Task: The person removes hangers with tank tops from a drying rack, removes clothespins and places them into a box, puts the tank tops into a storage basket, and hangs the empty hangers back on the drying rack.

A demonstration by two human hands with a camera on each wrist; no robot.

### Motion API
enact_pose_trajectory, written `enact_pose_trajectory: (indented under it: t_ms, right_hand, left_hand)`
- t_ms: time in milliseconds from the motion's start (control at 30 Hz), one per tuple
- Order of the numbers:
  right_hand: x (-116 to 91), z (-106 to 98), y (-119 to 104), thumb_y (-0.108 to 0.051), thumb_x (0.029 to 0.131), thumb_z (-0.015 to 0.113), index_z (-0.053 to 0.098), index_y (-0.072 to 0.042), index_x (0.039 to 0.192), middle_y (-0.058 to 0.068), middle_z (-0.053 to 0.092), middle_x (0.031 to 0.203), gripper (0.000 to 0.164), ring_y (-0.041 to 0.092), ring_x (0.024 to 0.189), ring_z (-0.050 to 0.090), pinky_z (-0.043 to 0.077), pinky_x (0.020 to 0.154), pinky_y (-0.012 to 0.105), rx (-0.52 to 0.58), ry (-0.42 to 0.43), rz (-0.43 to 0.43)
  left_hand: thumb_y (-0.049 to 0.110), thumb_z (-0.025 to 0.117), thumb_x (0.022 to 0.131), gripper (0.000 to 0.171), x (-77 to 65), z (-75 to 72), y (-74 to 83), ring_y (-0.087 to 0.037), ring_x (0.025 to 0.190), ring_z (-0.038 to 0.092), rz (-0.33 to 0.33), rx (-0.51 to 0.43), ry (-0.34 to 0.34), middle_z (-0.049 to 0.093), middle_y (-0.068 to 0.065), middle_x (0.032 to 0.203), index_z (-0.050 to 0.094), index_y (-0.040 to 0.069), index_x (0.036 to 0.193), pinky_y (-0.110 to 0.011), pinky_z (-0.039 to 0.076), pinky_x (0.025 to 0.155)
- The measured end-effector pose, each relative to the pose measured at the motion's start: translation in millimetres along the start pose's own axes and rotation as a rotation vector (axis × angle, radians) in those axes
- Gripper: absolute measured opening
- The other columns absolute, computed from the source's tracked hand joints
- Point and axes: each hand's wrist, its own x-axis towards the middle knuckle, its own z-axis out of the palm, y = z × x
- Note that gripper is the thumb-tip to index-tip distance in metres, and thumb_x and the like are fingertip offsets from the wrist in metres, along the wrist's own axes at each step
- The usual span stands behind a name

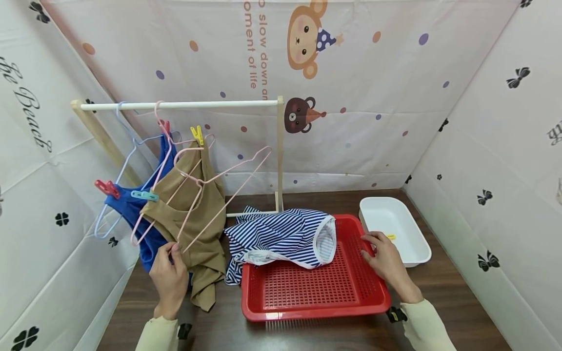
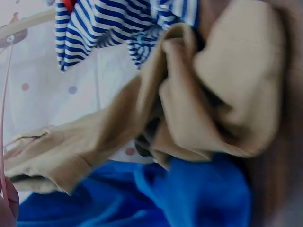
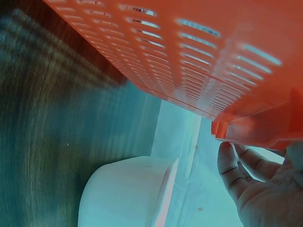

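Well, closest are two pale sleeves (image 1: 158,334), with a bare hand out of each. The left hand (image 1: 169,275) has a pink hanger (image 1: 219,175) by one lower corner, its grip narrow, thumb and finger pinched on it. The right hand (image 1: 386,258) curls its fingers at the right rim of a red basket (image 1: 320,312), so that grip holds the basket's edge. Across the back left of the basket lies a striped shirt (image 1: 276,234), blue and white, spilling over the left side. Over to the left, just behind the pinched hanger, a tan garment (image 1: 215,243) droops from a second pink hanger (image 1: 132,238), fixed by a teal clip (image 1: 145,195) and a yellow clip (image 1: 197,136), its lower end down at the tabletop (image 1: 342,339). Beyond it a blue garment (image 1: 149,245) hangs on a blue hanger (image 1: 96,226), a red clip (image 1: 107,188) at one shoulder. Both hang from the white bar of a rack (image 1: 219,104). Just right of the basket there's a white tray (image 1: 408,224) with a small yellow piece (image 1: 391,237) in it. Furthest off, a pale wall cloth (image 1: 184,78) shows a monkey and a bear in party hats.
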Motion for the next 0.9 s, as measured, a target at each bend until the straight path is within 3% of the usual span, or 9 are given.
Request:
enact_pose_trajectory:
  t_ms: [367,667,900]
  right_hand:
    - [-0.9,0.4,0.2,-0.006,0.08,0.076,0.066,0.004,0.117,0.023,0.058,0.123,0.039,0.029,0.088,0.06,0.054,0.072,0.042,-0.004,-0.003,-0.001]
    - [-0.2,-0.3,-0.7,-0.005,0.08,0.076,0.066,0.004,0.117,0.023,0.059,0.122,0.039,0.027,0.085,0.058,0.053,0.069,0.039,-0.008,0.001,0.0]
    - [0.1,0.3,-1.8,-0.005,0.08,0.076,0.066,0.004,0.117,0.023,0.058,0.122,0.04,0.026,0.084,0.058,0.053,0.069,0.039,-0.007,-0.005,0.006]
  left_hand:
    - [0.007,0.062,0.095,0.015,24.3,27.6,21.2,-0.026,0.061,0.053,-0.023,-0.039,0.027,0.064,-0.02,0.072,0.067,-0.007,0.092,-0.022,0.037,0.062]
    - [0.003,0.065,0.092,0.008,53.2,52.1,38.6,-0.028,0.062,0.056,-0.014,-0.07,0.01,0.063,-0.018,0.072,0.067,-0.005,0.091,-0.025,0.037,0.063]
    - [0.009,0.063,0.095,0.015,70.0,66.9,48.3,-0.03,0.062,0.056,-0.005,-0.049,-0.023,0.061,-0.018,0.071,0.066,-0.004,0.09,-0.031,0.037,0.061]
